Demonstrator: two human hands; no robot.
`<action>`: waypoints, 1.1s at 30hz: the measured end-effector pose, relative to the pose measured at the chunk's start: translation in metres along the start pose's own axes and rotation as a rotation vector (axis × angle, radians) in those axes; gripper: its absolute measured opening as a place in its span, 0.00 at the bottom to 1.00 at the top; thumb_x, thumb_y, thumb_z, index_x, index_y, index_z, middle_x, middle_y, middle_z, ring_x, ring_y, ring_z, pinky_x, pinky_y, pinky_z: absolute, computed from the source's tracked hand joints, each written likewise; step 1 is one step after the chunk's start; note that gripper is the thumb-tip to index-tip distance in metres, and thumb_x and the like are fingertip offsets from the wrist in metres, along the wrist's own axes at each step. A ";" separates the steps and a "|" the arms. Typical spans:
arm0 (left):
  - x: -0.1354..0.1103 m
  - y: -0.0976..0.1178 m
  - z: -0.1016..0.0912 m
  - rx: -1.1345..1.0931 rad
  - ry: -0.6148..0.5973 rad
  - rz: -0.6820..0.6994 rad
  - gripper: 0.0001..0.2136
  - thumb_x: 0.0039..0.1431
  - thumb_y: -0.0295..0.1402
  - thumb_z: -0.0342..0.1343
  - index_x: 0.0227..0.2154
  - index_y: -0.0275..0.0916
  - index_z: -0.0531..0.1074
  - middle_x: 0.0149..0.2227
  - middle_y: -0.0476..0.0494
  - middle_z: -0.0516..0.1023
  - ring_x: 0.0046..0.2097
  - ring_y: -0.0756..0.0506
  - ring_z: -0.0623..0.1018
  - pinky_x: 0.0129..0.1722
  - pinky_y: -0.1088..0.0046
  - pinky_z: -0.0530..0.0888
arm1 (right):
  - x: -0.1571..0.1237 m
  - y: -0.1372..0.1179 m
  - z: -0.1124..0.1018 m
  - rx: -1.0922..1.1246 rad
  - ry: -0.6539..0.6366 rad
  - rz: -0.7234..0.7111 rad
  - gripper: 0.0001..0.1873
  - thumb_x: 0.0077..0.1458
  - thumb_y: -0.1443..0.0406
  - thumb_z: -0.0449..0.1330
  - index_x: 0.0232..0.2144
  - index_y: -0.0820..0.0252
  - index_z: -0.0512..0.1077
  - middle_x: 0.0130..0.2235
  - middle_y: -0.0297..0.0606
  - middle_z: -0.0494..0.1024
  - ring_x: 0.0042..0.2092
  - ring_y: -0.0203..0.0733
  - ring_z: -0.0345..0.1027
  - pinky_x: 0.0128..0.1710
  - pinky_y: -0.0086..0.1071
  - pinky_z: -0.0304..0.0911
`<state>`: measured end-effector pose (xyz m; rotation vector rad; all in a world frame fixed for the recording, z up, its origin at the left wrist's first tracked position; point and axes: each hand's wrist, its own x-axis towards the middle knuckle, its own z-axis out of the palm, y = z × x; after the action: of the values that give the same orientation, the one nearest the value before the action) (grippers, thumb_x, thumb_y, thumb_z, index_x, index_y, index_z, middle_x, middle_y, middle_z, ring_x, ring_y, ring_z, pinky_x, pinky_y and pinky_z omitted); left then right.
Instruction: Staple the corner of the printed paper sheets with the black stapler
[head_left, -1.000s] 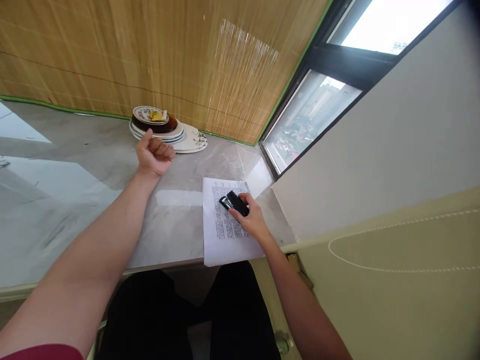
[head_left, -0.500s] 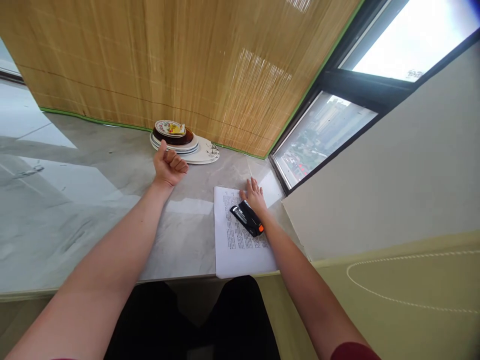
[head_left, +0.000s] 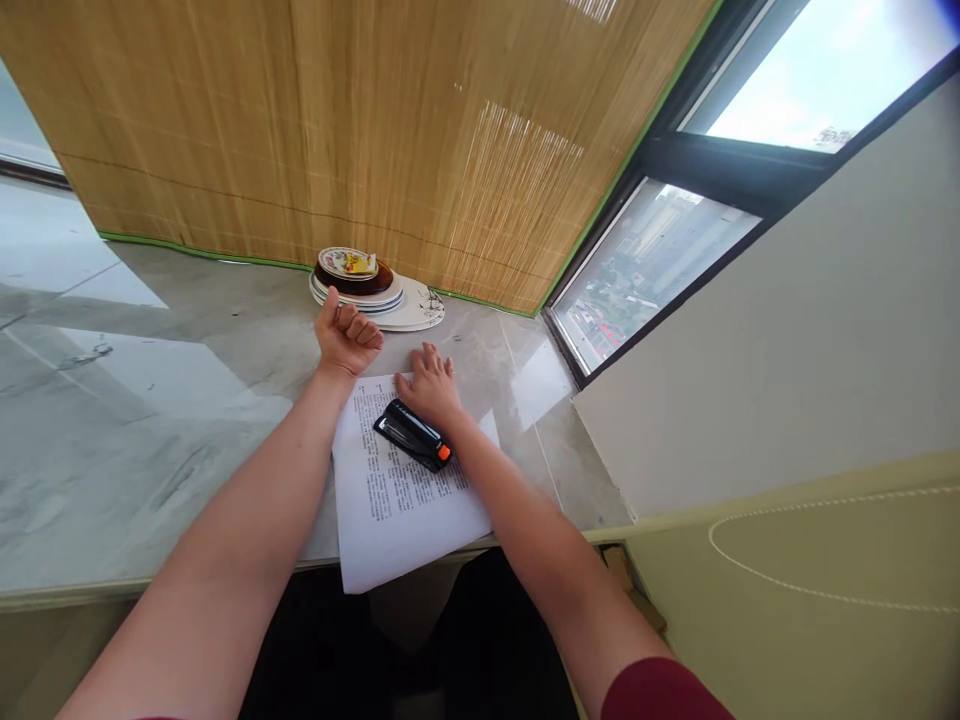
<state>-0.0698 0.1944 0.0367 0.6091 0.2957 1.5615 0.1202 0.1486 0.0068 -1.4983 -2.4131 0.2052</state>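
Observation:
My right hand (head_left: 433, 386) lies flat on the top edge of a printed paper sheet (head_left: 358, 555), fingers spread and palm down. A black stapler (head_left: 412, 436) with an orange tip rests on the print, its far end close beside that hand. The lower part of the paper overhangs the near counter edge. Just left of the paper, my left hand (head_left: 347, 337) is closed in a loose fist, thumb up, above the counter. Nothing shows between its fingers.
Behind my left hand stands a stack of plates (head_left: 390, 298), with a brown dish and a small yellow packet on top. A bamboo blind (head_left: 337, 120) hangs behind the grey marble counter (head_left: 195, 420). A window (head_left: 622, 270) and white wall (head_left: 787, 320) border the right.
My right hand has slid left, and the paper and stapler have moved left with it, closer to my left hand. The paper has turned slightly. My left fist keeps its shape.

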 end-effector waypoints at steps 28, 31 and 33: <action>-0.001 -0.002 0.007 0.073 0.136 -0.022 0.34 0.79 0.55 0.34 0.18 0.40 0.40 0.14 0.54 0.40 0.16 0.53 0.49 0.19 0.73 0.54 | -0.005 0.012 -0.016 0.003 -0.121 -0.056 0.33 0.77 0.57 0.48 0.76 0.64 0.52 0.79 0.48 0.50 0.80 0.52 0.41 0.77 0.62 0.36; -0.001 -0.002 0.009 0.049 0.122 -0.025 0.33 0.80 0.52 0.32 0.18 0.40 0.39 0.14 0.54 0.40 0.17 0.52 0.47 0.19 0.71 0.53 | -0.021 0.054 -0.030 -0.006 -0.119 0.046 0.31 0.77 0.59 0.45 0.75 0.67 0.55 0.78 0.53 0.52 0.80 0.57 0.41 0.76 0.69 0.33; 0.000 -0.004 0.010 0.174 0.076 -0.016 0.32 0.81 0.51 0.30 0.18 0.41 0.39 0.15 0.54 0.38 0.18 0.51 0.46 0.20 0.71 0.52 | -0.028 0.076 -0.036 -0.024 -0.103 0.156 0.30 0.75 0.62 0.45 0.74 0.66 0.57 0.78 0.55 0.52 0.80 0.59 0.41 0.75 0.71 0.33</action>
<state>-0.0610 0.1933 0.0425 0.6812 0.4965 1.5564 0.2083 0.1565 0.0150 -1.7284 -2.3840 0.2948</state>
